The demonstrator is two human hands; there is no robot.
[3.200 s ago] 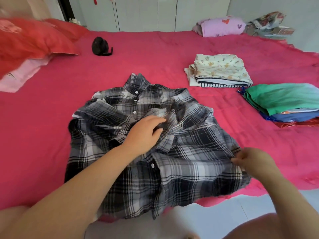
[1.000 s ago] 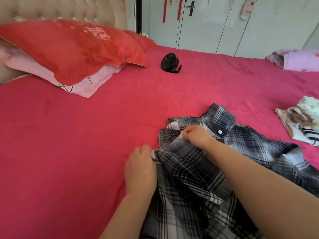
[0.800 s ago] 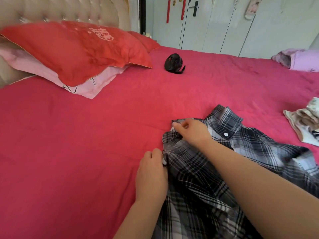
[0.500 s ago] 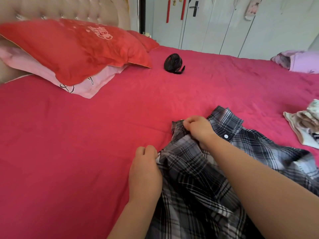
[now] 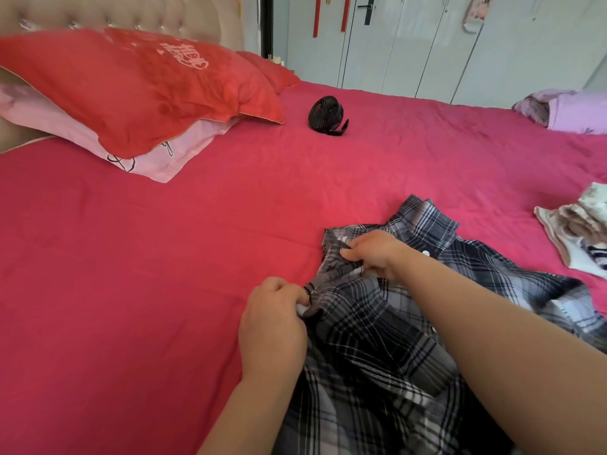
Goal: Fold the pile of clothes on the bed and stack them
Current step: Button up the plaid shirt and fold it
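One shirt point(image 5: 377, 339) is in work: plaid, crumpled, lying on the bed point(image 5: 147, 274) at the near right, collar pointing away from me. My left hand point(image 5: 272, 320) pinches a bunched bit of cloth at the shirt's left edge, fingers curled round it. My right hand point(image 5: 371, 254) sits just past it, beside the collar, gripping another fold of that same edge.

Progress, as I read it: partway. A folded stack point(image 5: 578, 231) shows at the right edge of view, so some pieces look done. This shirt isn't squared up, no fold laid yet. A lilac bundle point(image 5: 571, 110) sits in the far right corner; I can't tell whether it's folded. How much of the pile is left, I can't see.

Room: a wide run of bed opens to the left, and that's where I'd spread the sleeve. The pillow point(image 5: 131, 90) and fan point(image 5: 326, 116) are well apart, at the far side. The right is tighter, with the stack near the shirt's far shoulder. The bed's near edge is out of view, so I can't judge any overhang.
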